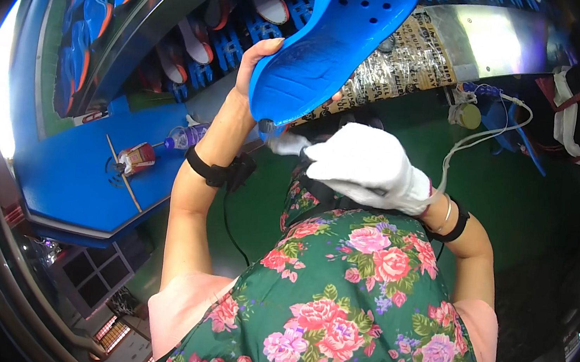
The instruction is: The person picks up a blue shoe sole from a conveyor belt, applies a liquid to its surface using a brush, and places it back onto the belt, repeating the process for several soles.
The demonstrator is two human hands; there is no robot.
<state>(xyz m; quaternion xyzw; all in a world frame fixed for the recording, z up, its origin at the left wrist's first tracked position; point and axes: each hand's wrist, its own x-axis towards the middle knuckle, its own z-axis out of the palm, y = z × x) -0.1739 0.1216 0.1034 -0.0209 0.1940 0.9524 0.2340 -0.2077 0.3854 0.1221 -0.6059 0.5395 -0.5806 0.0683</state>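
My left hand (254, 61) grips a blue shoe sole (310, 59) from its outer side, thumb on the near edge, fingertips partly showing at the far edge. The foot-shaped sole is held up tilted, its hollow inner face toward me, with round holes at the wide end. My right hand (366, 164), in a white glove, is closed just below the sole's narrow end. A thin, blurred brush-like tool with a dark tip (266, 126) reaches from the glove to the sole's lower edge; the glove hides most of its handle.
A curved conveyor (156, 8) carrying several blue and orange soles and shoes runs at the upper left. A blue table (68, 175) holds a bottle (183, 137) and a reddish package (138, 158). A pale tube (479, 134) runs near my right wrist, beside a yellowish pot (468, 116).
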